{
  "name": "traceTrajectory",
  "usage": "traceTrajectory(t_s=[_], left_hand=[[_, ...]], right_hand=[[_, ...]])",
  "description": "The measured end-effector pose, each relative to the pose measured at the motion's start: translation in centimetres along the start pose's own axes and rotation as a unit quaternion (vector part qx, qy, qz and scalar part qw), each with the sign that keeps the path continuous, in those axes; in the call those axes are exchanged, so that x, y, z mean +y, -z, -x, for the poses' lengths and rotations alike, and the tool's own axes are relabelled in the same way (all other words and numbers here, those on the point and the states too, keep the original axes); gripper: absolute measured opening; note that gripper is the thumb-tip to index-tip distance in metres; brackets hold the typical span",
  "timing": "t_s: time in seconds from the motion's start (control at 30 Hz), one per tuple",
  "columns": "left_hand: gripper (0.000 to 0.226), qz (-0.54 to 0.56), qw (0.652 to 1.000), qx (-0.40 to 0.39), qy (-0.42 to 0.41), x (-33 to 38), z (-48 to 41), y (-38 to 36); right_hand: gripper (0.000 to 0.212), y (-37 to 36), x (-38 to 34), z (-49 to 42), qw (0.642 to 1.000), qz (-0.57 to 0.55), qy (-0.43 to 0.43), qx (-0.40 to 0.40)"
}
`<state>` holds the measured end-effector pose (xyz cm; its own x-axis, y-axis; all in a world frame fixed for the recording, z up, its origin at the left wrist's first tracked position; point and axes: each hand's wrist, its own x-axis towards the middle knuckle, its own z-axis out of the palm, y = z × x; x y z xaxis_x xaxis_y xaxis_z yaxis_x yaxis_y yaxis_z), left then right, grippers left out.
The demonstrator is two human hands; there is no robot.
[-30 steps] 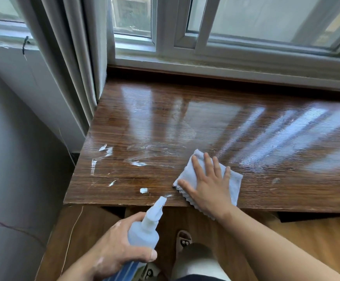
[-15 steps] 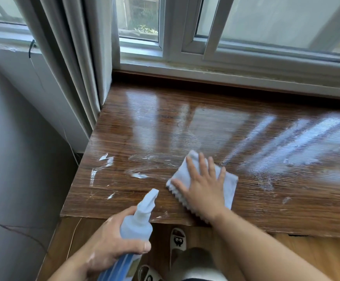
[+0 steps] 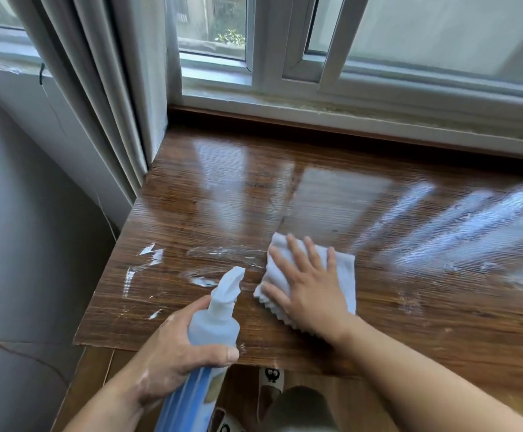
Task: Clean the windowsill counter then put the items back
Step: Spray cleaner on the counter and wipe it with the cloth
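Observation:
The dark wooden windowsill counter (image 3: 332,198) is glossy, with white smears (image 3: 148,260) near its left front corner and streaks on the right. A pale blue cloth (image 3: 344,269) lies flat near the front edge. My right hand (image 3: 310,285) presses on it with straight, spread fingers. My left hand (image 3: 173,350) grips a light blue spray bottle (image 3: 216,319) by its neck, just in front of the counter's edge. The bottle's nozzle points up and away, left of the cloth.
A grey curtain (image 3: 98,88) hangs at the counter's left end beside a grey wall (image 3: 20,244). The white window frame (image 3: 316,92) runs along the back. Below the counter's edge lie wooden floor (image 3: 89,385) and a slipper (image 3: 269,381).
My right hand and the cloth have slid a little left and away from the front edge. My left hand has brought the bottle up closer to the counter.

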<state>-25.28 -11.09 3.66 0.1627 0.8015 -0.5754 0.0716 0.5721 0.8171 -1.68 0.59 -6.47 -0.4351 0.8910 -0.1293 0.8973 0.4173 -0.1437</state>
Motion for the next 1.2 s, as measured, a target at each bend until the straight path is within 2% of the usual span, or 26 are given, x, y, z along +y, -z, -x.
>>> traceTrajectory(t_s=[0.1, 0.2, 0.43, 0.57, 0.7, 0.8, 0.97, 1.07, 1.2], left_hand=[[0.060, 0.014, 1.000, 0.006, 0.000, 0.4, -0.4, 0.1], [0.060, 0.018, 1.000, 0.012, -0.002, 0.7, -0.6, 0.1], [0.059, 0.016, 0.999, 0.031, -0.003, 0.3, -0.8, -0.3], [0.060, 0.011, 0.999, 0.038, -0.001, -0.1, -0.7, -0.4], [0.058, 0.009, 0.999, 0.053, -0.003, -0.2, -0.6, -0.3], [0.056, 0.016, 0.999, 0.052, -0.003, -0.2, -0.5, 0.0], [0.068, 0.028, 0.996, 0.079, 0.018, -1.4, -0.1, 1.5], [0.061, 0.018, 0.996, 0.087, 0.030, -1.9, 0.5, 2.4], [0.049, 0.011, 0.995, 0.086, 0.040, -2.1, 1.1, 3.2]], right_hand=[[0.071, -1.0, -1.1, 3.6, 0.996, 0.021, 0.085, 0.003], [0.073, -0.1, 0.5, 1.9, 0.994, 0.014, 0.107, -0.017], [0.080, 3.4, 7.2, -12.2, 0.996, -0.006, -0.088, -0.033], [0.079, 4.0, 7.6, -14.5, 0.991, -0.023, -0.122, -0.041], [0.078, 3.4, 6.3, -11.8, 0.995, -0.016, -0.095, -0.017], [0.076, 2.4, 4.6, -7.3, 0.999, 0.006, -0.032, -0.019], [0.076, 0.3, 1.9, -0.2, 0.997, 0.041, 0.054, -0.034], [0.075, 0.3, 1.5, 0.0, 0.995, 0.047, 0.070, -0.044], [0.079, 1.7, 1.2, -4.4, 0.996, 0.041, 0.058, -0.054]])
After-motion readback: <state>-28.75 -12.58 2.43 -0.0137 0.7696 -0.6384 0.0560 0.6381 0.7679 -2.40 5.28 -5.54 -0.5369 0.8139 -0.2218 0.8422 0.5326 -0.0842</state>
